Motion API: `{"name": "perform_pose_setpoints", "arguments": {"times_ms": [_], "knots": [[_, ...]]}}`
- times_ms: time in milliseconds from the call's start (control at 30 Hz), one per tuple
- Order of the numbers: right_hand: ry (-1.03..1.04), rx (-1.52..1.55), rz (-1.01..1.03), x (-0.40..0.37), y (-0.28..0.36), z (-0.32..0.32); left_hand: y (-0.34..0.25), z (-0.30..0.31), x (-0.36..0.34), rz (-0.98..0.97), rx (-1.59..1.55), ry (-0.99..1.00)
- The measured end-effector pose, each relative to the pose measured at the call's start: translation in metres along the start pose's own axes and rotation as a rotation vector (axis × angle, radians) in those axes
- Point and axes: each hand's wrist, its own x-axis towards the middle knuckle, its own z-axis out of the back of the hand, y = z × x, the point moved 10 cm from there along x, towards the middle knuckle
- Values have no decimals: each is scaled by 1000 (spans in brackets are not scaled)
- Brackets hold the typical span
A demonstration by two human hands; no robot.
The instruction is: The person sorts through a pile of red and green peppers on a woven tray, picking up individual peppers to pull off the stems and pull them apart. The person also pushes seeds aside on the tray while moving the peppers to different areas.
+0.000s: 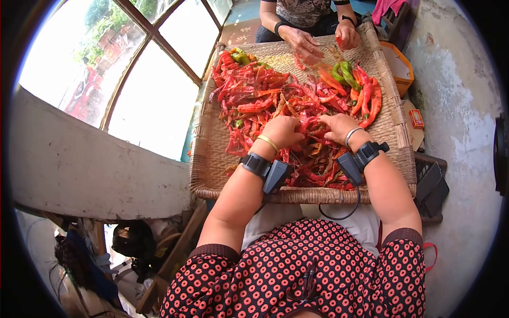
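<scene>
Red, wrinkled chili peppers (254, 107) lie heaped on a woven tray (211, 175) in front of me. My left hand (281, 131) is closed low over the middle of the heap, its fingertips curled on a red chili pepper and partly hidden. Just to its right, my right hand (340, 128) is bent inward, with thumb and fingers closing on red chili at the heap's surface. A narrow gap separates the two hands. Smoother red peppers (376, 100) and a green pepper (347, 74) rest beyond my right hand.
Across the tray sits another person, whose hands (302, 45) are over its far end, one with a red piece. Loose pale seeds (275, 61) are scattered there. A window (154, 79) is at left, a wall (450, 132) at right. An orange-rimmed box (400, 66) stands beside the tray.
</scene>
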Motion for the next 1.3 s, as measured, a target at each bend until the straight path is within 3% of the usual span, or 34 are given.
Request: {"name": "perform_pose_setpoints", "arguments": {"times_ms": [267, 333, 400, 467, 500, 567, 633, 733, 800, 867, 933, 1000, 1067, 1167, 1300], "knots": [[-7, -87, 74, 5, 3, 3, 1, 17, -2, 85, 11, -99], [-123, 188, 106, -2, 0, 27, 6, 30, -6, 151, 37, -233], [-177, 252, 148, -9, -4, 41, 6, 32, -7, 145, 59, -262], [135, 802, -6, -12, -16, 22, 5, 37, -8, 102, 50, -343], [183, 917, 73, -15, -6, 28, 6, 36, -7, 105, 48, -342], [270, 853, -1, -24, -5, 26, 3, 44, -10, 57, 60, -443], [406, 667, -90, -30, -9, 13, 3, 48, -11, 86, 24, -434], [427, 599, -87, -26, -15, 1, 7, 50, -11, 144, -50, -401], [375, 623, -94, -19, -18, 4, 9, 49, -9, 169, -88, -378], [-245, 1356, 61, -8, -31, 57, 8, 49, -9, 158, -146, -383], [-317, 1375, 51, -6, -36, 60, 10, 46, -8, 145, -229, -390], [-287, 1057, -26, -6, -35, 54, 10, 43, -6, 132, -310, -395], [-203, 1007, 19, -8, -20, 47, 12, 26, -2, 169, -620, -299], [23, 886, 21, -7, 4, 22, 2, 17, 0, 163, -715, -214], [109, 811, 83, -1, 20, -4, -2, 9, 2, 145, -858, -208]]}}
